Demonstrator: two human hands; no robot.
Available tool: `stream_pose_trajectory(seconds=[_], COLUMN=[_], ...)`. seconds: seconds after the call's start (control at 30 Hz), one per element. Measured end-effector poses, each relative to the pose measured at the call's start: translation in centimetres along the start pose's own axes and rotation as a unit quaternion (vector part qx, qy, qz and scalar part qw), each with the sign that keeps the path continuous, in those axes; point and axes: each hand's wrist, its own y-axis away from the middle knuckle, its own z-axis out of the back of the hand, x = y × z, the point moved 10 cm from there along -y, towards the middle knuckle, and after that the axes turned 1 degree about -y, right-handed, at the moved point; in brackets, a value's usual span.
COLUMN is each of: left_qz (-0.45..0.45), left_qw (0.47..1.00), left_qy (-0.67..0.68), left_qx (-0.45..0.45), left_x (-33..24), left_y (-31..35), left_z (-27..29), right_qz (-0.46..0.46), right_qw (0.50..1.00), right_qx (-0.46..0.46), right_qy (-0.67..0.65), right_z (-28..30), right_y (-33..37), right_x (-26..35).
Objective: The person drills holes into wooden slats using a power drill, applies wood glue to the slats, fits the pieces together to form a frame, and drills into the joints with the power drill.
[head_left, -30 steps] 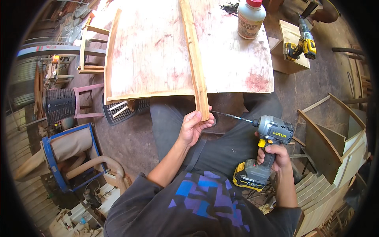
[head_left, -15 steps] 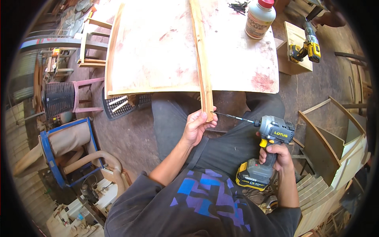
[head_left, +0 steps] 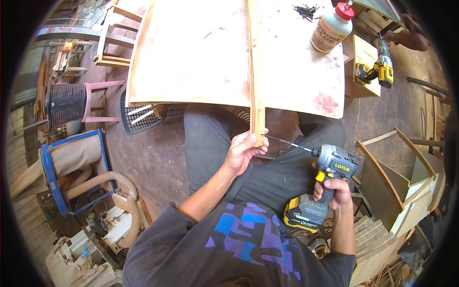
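Gripping the near end of a long wooden strip [head_left: 256, 91], the left hand [head_left: 241, 155] has its fingers closed narrowly about the wood, thumb on top and fingertips showing past the right edge; the strip runs from far to near across a pale, red-stained surface [head_left: 191, 62], its near end jutting past the near edge, above the person's lap; the right hand [head_left: 337, 191] sits to the right and a little nearer, its fingers wrapped around the handle of a grey and black power driver [head_left: 337, 160]; whether a finger presses the yellow trigger [head_left: 320, 176], I cannot tell; the driver's long, thin bit [head_left: 296, 146] points left, its tip at the strip's right side, just beside the left fingertips, though whether it has entered the wood is too small to tell; on the far right of the surface stands a white bottle [head_left: 330, 31] with a red cap, and dark slender fasteners [head_left: 306, 12] lie in a small heap just left of it; beyond the right edge, a yellow and black drill [head_left: 384, 67] shows beside a pale wooden box [head_left: 368, 52]; to the left, a black mesh basket [head_left: 136, 126] holds pale sticks [head_left: 141, 115], near a pink stool [head_left: 87, 103]; nearer on the left, a blue frame [head_left: 51, 179] stands beside a beige hose [head_left: 126, 182].
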Motion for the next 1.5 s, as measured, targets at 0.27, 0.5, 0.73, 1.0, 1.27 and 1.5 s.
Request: stream_pose_trajectory(seconds=[0.27, 0.5, 0.73, 1.0, 1.27, 1.5], left_qz=[-0.001, -0.029, -0.068, -0.059, -0.058, -0.061], left_qw=[0.998, 0.994, 0.991, 0.989, 0.991, 0.990], left_qy=[-0.065, -0.087, -0.085, -0.113, -0.091, -0.089], left_qx=[-0.020, -0.064, -0.078, -0.072, -0.079, -0.090], left_x=[0.2, 0.2, -0.3, -0.6, 0.0, 0.0], left_y=[0.6, 1.0, 0.9, 0.9, 0.8, 0.8], left_z=[0.8, 1.4, 1.1, 0.9, 0.8, 0.8], right_qz=[-0.009, -0.085, -0.075, -0.078, -0.084, -0.091], right_qw=[0.999, 0.989, 0.991, 0.991, 0.993, 0.993], right_qx=[-0.017, -0.058, -0.057, -0.061, -0.049, -0.041], right_qy=[0.032, 0.103, 0.096, 0.090, 0.074, 0.063], right_z=[0.1, 1.0, 1.2, 1.8, 1.8, 1.5], right_y=[-0.2, -1.4, -1.2, -1.6, -1.9, -2.5], right_x=[1.0, 1.3, 0.6, 0.2, 0.2, -0.1])
